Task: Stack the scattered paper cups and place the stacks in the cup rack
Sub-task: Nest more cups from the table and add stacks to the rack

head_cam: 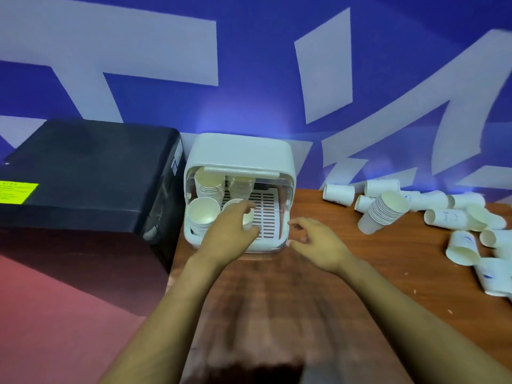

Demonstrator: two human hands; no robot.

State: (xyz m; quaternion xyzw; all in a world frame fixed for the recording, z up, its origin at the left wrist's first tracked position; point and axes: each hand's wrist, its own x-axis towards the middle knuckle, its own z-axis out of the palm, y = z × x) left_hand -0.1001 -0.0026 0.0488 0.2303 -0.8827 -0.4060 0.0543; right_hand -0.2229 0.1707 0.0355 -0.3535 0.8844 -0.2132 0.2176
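So my left hand [231, 231] is in the cup rack [241, 151], fingers wrapped round a cup stack [247, 218]. Three more stacks in there. My right hand [315, 241] hangs loose, holding nothing. One leaning stack [383, 216] plus roughly ten loose cups [339, 194] on the table [318, 273].

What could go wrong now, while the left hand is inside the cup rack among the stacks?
1. The left hand holds a stack of cups close to the front-left stack; pulling out carelessly may tip either one.
2. The tilted stack on the table leans on loose cups; it may roll when they are taken.
3. The right hand hovers by the cup rack and may push it.
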